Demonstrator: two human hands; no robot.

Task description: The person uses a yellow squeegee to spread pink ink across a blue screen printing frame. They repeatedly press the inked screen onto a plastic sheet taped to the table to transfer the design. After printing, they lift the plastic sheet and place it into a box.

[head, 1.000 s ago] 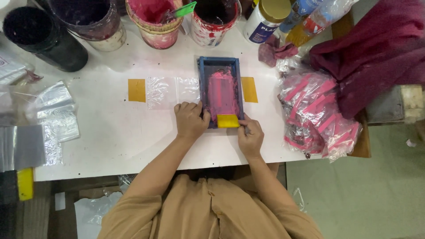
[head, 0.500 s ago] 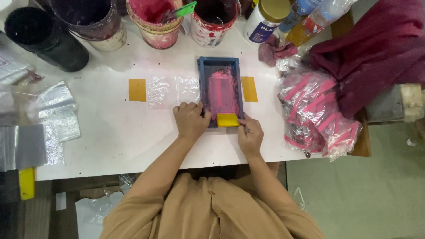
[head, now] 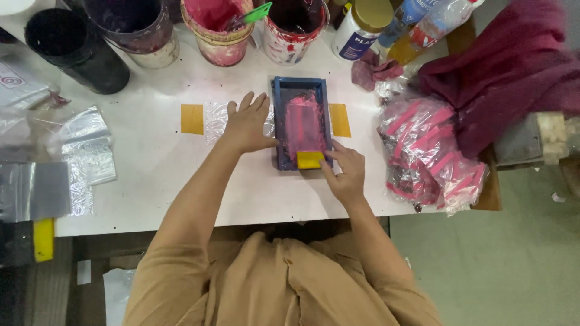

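Note:
A small blue-framed printing screen (head: 299,86) smeared with pink ink lies on the white table (head: 157,175). My right hand (head: 344,172) grips a yellow squeegee (head: 310,159) at the screen's near end. My left hand (head: 248,124) rests flat, fingers spread, on a clear plastic sheet (head: 216,116) just left of the frame, thumb against the frame's side. Yellow tape patches (head: 192,119) sit on both sides of the screen.
Ink-stained buckets (head: 215,30) and a black pot (head: 69,48) line the far edge, with a gold-lidded jar (head: 362,27). A bag of pink strips (head: 429,154) and maroon cloth (head: 507,72) lie right. Clear plastic bags (head: 78,151) lie left.
My left hand has moved from the screen's near left corner up and out onto the plastic sheet, fingers now spread. The right hand and squeegee stay at the near end.

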